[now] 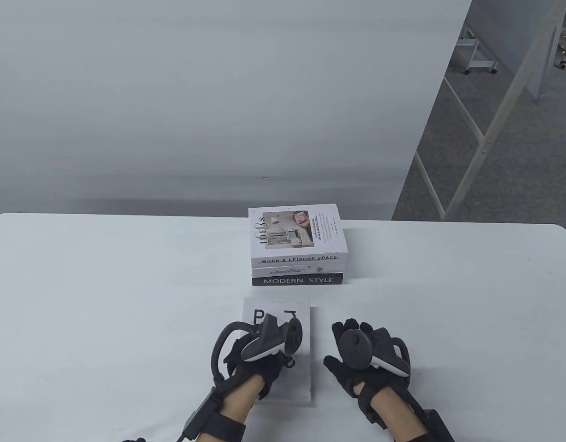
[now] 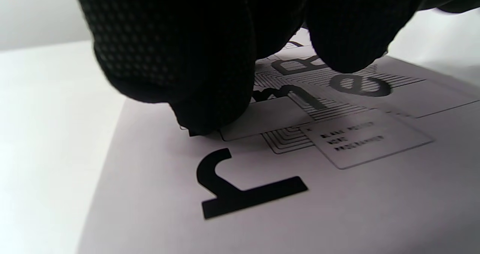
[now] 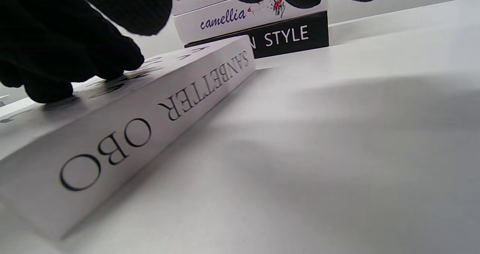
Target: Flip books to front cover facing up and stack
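White, the loose book [image 1: 297,363] lies flat near the desk's [image 1: 80,299] front edge, long axis running front to back, printed cover up. It is pressed by the left hand [image 1: 257,354], fingers [image 2: 195,70] curled on the cover; nothing is gripped. The right hand [image 1: 363,357] rests spread and empty just beside its spine. The three-book stack [image 1: 297,248] stands directly behind, open desk either side.

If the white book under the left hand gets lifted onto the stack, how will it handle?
The white book looks thick and boxy, so it is probably stiff. Its smooth cover may slip under the left hand pressing its top. Lying flat, it seems unlikely to tip.
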### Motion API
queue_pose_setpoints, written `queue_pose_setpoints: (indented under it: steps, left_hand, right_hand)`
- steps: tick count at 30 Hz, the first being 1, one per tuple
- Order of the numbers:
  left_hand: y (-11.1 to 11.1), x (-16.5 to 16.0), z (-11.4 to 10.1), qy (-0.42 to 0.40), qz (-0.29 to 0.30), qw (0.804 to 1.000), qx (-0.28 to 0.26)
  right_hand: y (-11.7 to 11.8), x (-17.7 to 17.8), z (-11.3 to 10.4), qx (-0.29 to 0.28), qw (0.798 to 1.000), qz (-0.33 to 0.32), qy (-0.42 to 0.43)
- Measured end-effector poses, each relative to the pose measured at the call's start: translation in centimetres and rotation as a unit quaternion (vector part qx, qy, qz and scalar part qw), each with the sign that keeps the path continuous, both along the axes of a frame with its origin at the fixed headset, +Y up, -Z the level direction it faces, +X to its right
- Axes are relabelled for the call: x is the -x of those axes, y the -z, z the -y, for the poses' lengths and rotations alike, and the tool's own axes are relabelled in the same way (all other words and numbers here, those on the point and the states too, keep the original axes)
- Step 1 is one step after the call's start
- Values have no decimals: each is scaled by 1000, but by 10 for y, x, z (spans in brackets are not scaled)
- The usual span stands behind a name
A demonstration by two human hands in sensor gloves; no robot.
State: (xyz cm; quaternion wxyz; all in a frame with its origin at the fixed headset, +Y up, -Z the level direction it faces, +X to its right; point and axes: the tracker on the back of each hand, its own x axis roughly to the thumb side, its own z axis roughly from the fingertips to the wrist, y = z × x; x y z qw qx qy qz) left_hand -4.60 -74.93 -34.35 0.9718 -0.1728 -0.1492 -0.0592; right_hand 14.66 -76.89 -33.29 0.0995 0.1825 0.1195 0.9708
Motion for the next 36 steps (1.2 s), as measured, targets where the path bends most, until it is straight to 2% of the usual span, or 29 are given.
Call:
queue_pose_setpoints:
  steps: [4, 7, 10, 12, 14, 16, 19, 22, 25, 31, 34, 36]
  left_hand:
    - [-6, -10, -1, -36, 19, 999, 15]
    - [-10, -5, -3, -48, 25, 999, 6]
    - [-16, 12, -8, -72, 19, 997, -20]
    - [-17, 28, -11, -49, 18, 997, -50]
    - [-19, 45, -11, -41, 4, 996, -78]
    - [-19, 64, -5, -74, -28, 993, -83]
    - [-17, 83, 9, -151, -78, 983, -72]
    - [-10, 99, 24, -241, -119, 963, -18]
    - [-6, 108, 34, -324, -158, 933, 15]
    - [-3, 109, 51, -383, -178, 903, 81]
    - [-5, 105, 54, -375, -167, 906, 103]
    - [-8, 100, 55, -383, -161, 901, 123]
  right_hand:
    - [2, 2, 5, 11, 1000, -4, -12]
    - [3, 3, 9, 17, 1000, -11, -23]
    - [4, 3, 10, 22, 999, -20, -18]
    - [5, 2, 10, 21, 1000, -17, -5]
    - [7, 1, 9, 24, 1000, -11, 9]
    - [9, -1, 10, 37, 999, -10, 26]
    - [12, -2, 12, 50, 998, -1, 38]
    - [12, -2, 15, 61, 997, 3, 46]
    - [13, -2, 19, 89, 994, 8, 62]
    - [15, -3, 24, 124, 988, 7, 94]
    - [14, -4, 27, 154, 979, 16, 132]
    - [13, -6, 29, 165, 974, 27, 153]
